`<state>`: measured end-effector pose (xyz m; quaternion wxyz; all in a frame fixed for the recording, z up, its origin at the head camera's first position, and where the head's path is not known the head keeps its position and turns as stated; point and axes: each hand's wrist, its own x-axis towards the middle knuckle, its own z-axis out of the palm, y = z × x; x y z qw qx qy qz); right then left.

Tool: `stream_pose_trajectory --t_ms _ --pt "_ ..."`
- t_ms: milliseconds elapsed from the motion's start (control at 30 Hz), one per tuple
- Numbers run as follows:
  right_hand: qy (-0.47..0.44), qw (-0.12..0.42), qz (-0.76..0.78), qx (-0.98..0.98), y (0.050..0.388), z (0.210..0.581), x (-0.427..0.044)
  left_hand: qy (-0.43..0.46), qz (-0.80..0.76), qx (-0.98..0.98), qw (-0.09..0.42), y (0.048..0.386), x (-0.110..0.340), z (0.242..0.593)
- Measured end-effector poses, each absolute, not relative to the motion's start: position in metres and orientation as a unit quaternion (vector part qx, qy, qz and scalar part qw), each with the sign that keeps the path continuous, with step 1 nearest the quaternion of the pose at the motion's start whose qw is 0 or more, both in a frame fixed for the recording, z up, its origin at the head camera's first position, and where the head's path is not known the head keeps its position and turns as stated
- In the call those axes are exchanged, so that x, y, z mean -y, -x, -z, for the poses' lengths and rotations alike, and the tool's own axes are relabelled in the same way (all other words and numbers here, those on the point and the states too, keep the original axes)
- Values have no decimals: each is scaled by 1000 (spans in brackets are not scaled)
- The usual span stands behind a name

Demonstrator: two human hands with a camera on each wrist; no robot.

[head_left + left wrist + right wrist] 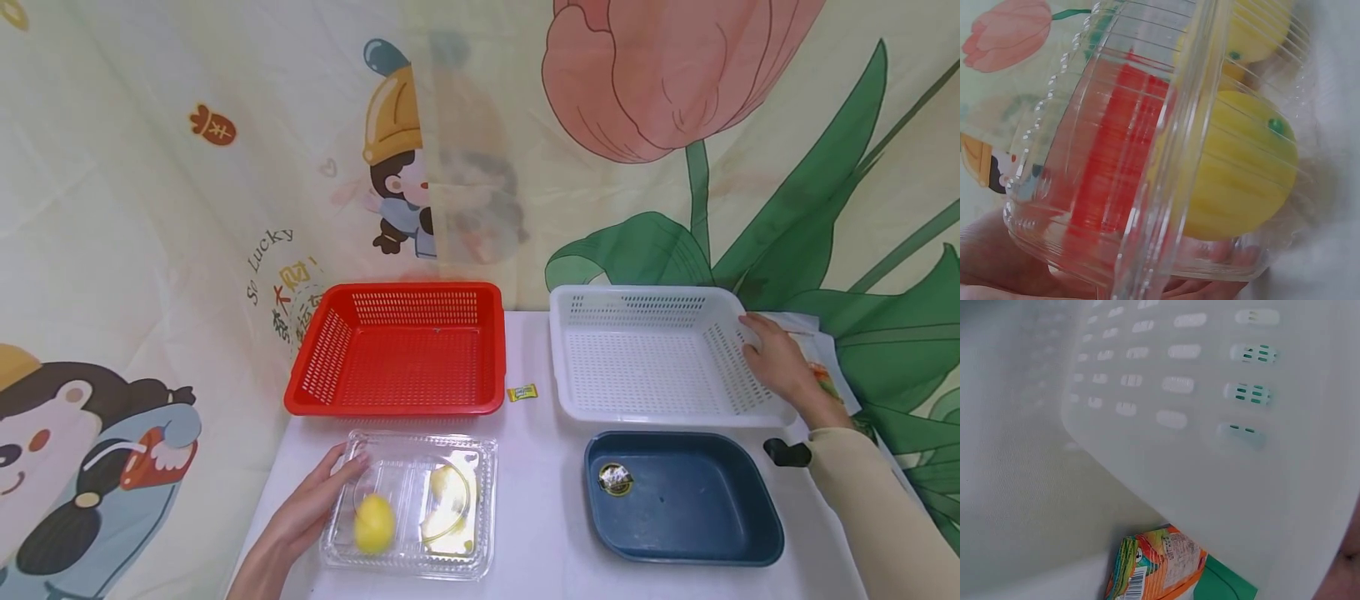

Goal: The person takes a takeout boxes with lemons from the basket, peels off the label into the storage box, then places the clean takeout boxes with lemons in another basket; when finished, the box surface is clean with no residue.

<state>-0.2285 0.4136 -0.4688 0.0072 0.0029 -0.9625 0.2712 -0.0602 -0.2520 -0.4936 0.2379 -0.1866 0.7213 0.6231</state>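
- Head view: my left hand (307,508) grips the left edge of the clear box (486,508), at the near left of the table (536,500). I cannot tell whether its base touches the surface.
- My right hand (783,362) grips the right rim of the white basket (637,367), behind the blue tub (675,517). The hands are well apart.
- Box handling: I judge it light, thin and slippery, liable to flex or crack if squeezed. The yellow fruit (373,523) inside could roll; hold low on both sides, level.
- Basket handling: probably light and fairly stiff. Grip the rim, not the slotted wall.
- Surface: white and flat; the red basket (412,367) stands behind the box, a candy (522,392) between the baskets.
- Room: a printed curtain (480,125) hangs behind the table; a bright packet (1160,562) lies beside the white basket.
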Motion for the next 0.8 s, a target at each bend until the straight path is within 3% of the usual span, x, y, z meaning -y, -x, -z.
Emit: stream_pose_trajectory --t_ms 800 --pt "-8 14 -274 962 228 471 -416 166 -618 -732 235 59 231 462"
